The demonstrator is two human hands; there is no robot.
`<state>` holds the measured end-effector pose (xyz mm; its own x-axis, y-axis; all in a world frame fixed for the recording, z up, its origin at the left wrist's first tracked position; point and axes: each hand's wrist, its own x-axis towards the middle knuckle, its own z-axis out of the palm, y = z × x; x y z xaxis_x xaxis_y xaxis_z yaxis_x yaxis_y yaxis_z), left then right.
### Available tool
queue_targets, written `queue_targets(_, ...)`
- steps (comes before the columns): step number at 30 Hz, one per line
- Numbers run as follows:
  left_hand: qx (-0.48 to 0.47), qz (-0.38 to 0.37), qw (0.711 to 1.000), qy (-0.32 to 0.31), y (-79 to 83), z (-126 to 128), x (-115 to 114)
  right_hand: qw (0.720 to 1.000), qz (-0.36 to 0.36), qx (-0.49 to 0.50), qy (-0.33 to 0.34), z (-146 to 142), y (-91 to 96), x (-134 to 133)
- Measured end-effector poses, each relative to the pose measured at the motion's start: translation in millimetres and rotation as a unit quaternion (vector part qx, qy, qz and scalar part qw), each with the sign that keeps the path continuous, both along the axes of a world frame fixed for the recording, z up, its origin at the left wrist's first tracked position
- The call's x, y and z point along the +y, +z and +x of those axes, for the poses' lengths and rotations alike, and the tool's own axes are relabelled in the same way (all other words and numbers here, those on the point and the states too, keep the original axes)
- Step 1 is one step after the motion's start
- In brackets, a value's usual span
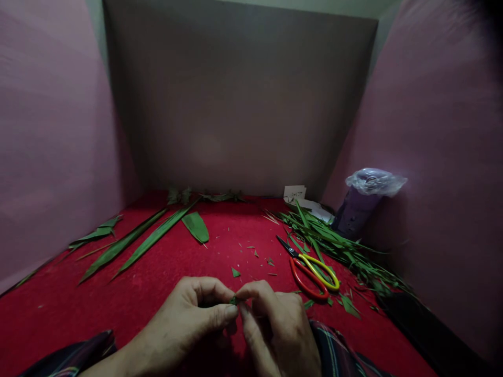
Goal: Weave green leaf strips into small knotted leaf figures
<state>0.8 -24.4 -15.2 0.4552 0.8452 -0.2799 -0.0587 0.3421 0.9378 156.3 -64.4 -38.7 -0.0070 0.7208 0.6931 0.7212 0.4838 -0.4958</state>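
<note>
My left hand (188, 317) and my right hand (275, 324) meet at the near edge of the red cloth (188, 267). Both pinch a small green leaf piece (233, 300) between their fingertips; most of the piece is hidden by the fingers. Scissors (310, 267) with one red and one yellow handle lie shut on the cloth just beyond my right hand.
Long green leaves (137, 243) lie at the left and back. A pile of cut leaf strips (334, 243) spreads on the right beside a purple container (359, 207) topped with clear plastic. Small green scraps (255, 256) dot the middle. Pink and grey panels wall in the space.
</note>
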Motion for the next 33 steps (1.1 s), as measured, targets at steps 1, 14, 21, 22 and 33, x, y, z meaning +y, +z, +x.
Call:
queue_targets(1,-0.004,0.001,1.000,0.002,-1.3,-0.1,0.1,1.000,-0.006,0.000,-0.002,0.0,-0.1,-0.2)
queue_targets(14,-0.011,-0.019,0.999,0.031,-14.6,-0.2,3.4,0.984,-0.119,0.131,0.019,-4.4,-1.9,3.3)
queue_targets(21,0.002,0.031,0.998,0.045,-10.1,1.1,1.1,0.913,-0.275,0.285,0.092,-3.8,-5.5,11.8)
queue_targets(22,0.008,0.032,0.998,0.049,-8.5,1.6,0.0,0.904,-0.284,0.304,0.103,-3.8,-6.0,12.9)
queue_targets(33,0.014,0.003,1.000,0.024,-0.8,2.0,1.2,0.852,-0.313,0.395,0.142,-1.9,-3.2,14.9)
